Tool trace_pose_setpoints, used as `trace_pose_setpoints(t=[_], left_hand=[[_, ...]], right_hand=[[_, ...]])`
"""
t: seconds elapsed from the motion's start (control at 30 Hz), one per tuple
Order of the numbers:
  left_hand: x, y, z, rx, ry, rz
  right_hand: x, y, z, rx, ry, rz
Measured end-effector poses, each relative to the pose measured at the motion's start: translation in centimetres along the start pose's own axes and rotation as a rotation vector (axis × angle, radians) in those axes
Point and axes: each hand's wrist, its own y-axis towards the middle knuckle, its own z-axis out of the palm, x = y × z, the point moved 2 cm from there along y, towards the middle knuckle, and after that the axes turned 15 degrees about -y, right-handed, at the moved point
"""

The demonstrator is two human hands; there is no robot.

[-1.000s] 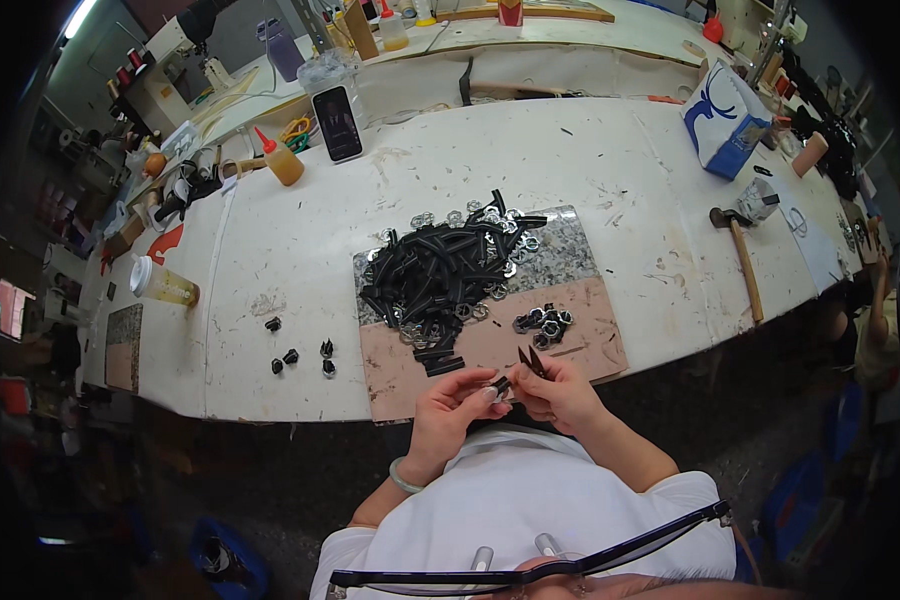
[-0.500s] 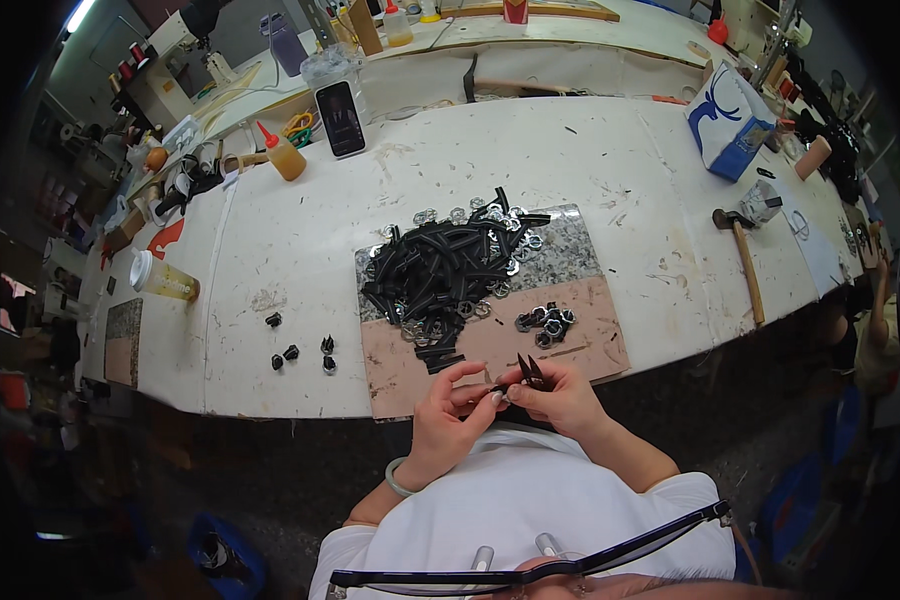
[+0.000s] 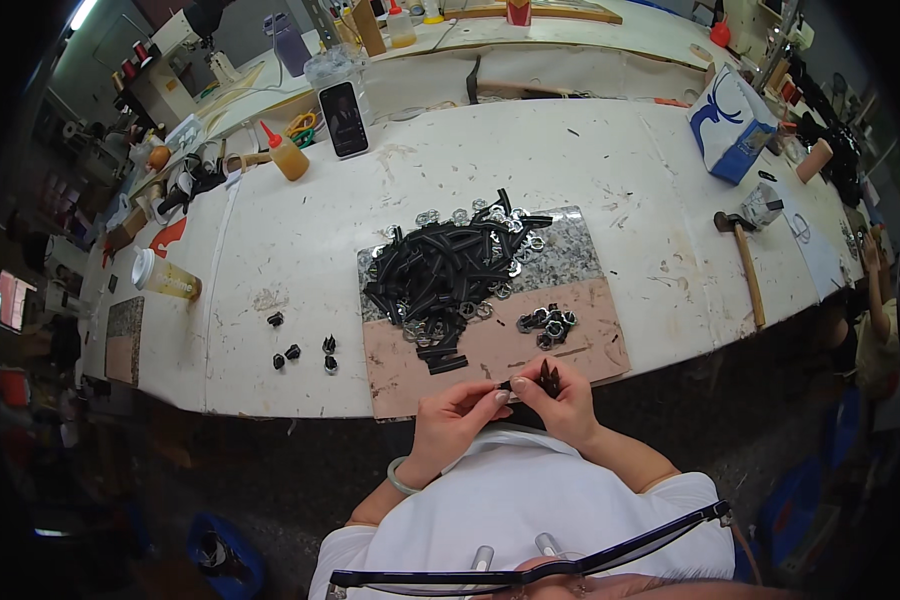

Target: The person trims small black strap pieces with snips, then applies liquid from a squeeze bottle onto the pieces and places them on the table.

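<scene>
Beside the scuffed white table [image 3: 290, 230]: left hand [image 3: 450, 420] and right hand [image 3: 566, 408] pinch small black strip [image 3: 505, 385]; right also grips dark pointed metal snips [image 3: 549, 378].

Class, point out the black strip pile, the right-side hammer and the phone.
Black strip pile [image 3: 448, 260], head view: strips near its middle.
Hammer [image 3: 748, 272], head view: wooden handle.
Phone [image 3: 343, 120], head view: screen.

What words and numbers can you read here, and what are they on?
Lidded cup: pale lettering, only partly showing; I won't copy it out.
Phone: the screen is too small and dim to read.
Blue-and-white bag: a blue antler-like picture; any small print is too blurred to read.
Heap of black pieces: no writing that I can make out.
</scene>
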Motion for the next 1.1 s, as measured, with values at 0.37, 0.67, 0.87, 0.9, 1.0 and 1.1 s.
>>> trace_pose_setpoints(t=[0.37,0.67,0.87,0.9,1.0,1.1], left_hand=[[-0.4,0.7,-0.5,-0.074,-0.083,-0.014],[0.0,0.4,-1.1,-0.016,-0.003,-0.024],[-1.1,0.3,-0.5,-0.019,0.025,0.029],[-1.1,0.3,-0.5,-0.01,0.023,0.016],[-1.0,0.5,-1.2,-0.009,0.03,-0.024],[-1.2,0.5,-1.6,-0.023,0.023,-0.016]], right_hand=[[-0.1,1.1,-0.8,0.293,0.487,0.48],[0.3,1.1,-0.1,0.21,0.164,0.335],[1.1,1.6,-0.3,0.2,-0.017,0.083],[1.0,1.6,-0.4,0.182,-0.171,-0.037],[0.9,1.8,-0.6,0.14,-0.166,-0.017],[0.9,2.1,-0.7,0.105,-0.192,-0.039]])
